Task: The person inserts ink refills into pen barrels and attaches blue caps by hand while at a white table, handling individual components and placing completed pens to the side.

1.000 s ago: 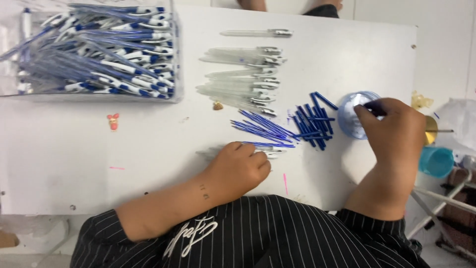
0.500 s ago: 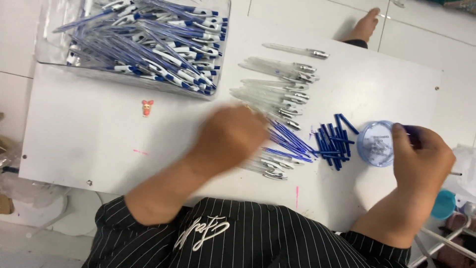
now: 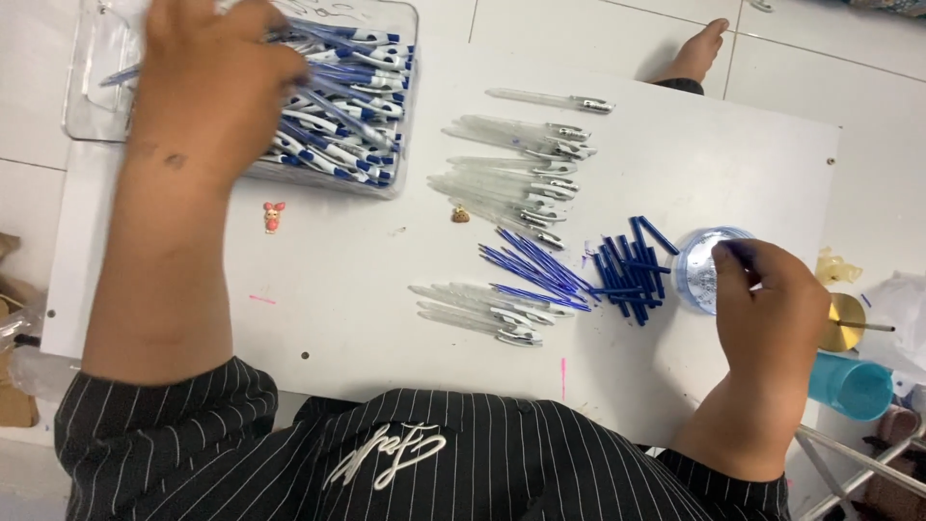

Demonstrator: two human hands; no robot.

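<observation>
Two hands work apart: the left hand [image 3: 217, 82] reaches, fingers curled, into the clear tray [image 3: 400, 58] of finished pens [image 3: 333, 121] (whether it grips one I cannot tell), while the right hand [image 3: 772, 299] pinches a small part over the round tub [image 3: 699, 275] on the bench [image 3: 338, 289]. It looks like a pen-assembly step; next calls for a barrel [image 3: 482, 318].

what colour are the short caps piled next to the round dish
Dark blue caps, beside the clear round dish; the head view shows them best.

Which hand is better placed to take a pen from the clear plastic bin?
Left. The left hand is already over the clear plastic bin; the right hand rests at the small round container.
</observation>
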